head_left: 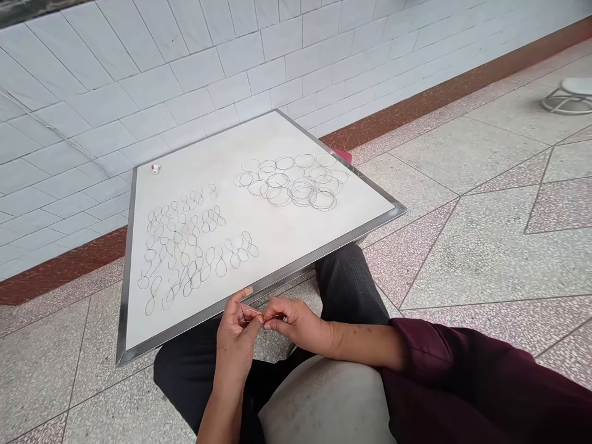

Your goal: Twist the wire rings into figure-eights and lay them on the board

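My left hand [237, 338] and my right hand [300, 322] meet just off the table's near edge, above my lap. Both are closed in a pinch, fingertips nearly touching, on a thin wire loop [251, 310]; most of it is hidden by the fingers. One left finger bears a tan bandage or tape. Across the white table [277, 253], several wires twisted into figure-eights [221, 266] lie in rows on the left. Several plain round wire rings [279, 196] overlap in a group on the right.
A metal rim [198, 311] edges the tabletop. One small red-and-white item [156, 168] sits at its far left corner. Behind stands a white tiled wall [240, 55]. Part of something red [343, 155] shows past the far right side; a white stool [576, 86] is farther off.
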The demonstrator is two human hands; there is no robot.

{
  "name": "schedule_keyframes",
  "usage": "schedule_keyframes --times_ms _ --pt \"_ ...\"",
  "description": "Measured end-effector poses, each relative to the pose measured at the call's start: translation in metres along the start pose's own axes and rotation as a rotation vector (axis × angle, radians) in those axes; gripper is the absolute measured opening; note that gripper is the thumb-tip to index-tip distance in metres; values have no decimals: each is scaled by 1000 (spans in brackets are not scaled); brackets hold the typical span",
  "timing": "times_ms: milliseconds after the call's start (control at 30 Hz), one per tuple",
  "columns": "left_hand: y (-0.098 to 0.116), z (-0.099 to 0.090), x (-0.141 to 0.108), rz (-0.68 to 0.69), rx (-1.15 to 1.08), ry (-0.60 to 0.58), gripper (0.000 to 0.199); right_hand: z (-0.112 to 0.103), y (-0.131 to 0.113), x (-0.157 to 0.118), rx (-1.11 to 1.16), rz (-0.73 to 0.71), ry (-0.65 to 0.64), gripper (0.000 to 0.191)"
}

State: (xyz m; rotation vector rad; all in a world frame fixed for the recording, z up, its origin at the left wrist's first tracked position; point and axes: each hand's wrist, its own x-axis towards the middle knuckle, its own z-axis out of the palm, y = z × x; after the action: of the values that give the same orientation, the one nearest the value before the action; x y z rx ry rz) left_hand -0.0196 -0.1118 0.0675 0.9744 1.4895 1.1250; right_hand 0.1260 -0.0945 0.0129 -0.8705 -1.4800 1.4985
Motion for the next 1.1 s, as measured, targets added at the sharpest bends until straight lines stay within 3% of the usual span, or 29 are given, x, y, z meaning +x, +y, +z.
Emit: schedule_keyframes --times_ms 100,167,400,600,767,1100 --pt "2 3 0 -11 22 -16 50 -3 1 -1 -63 -56 -14 15" --pt "2 4 1 -4 37 -27 47 -4 2 0 4 -20 -5 19" --pt "-3 2 8 38 90 -94 43 -3 5 6 556 307 -14 46" --pt "3 3 8 4 102 -122 49 -9 0 5 753 542 -26 44" --pt "7 2 10 -35 109 -173 53 -11 0 6 913 681 -114 43" --pt "7 2 9 -29 101 -132 63 -9 -2 7 851 641 -57 40"
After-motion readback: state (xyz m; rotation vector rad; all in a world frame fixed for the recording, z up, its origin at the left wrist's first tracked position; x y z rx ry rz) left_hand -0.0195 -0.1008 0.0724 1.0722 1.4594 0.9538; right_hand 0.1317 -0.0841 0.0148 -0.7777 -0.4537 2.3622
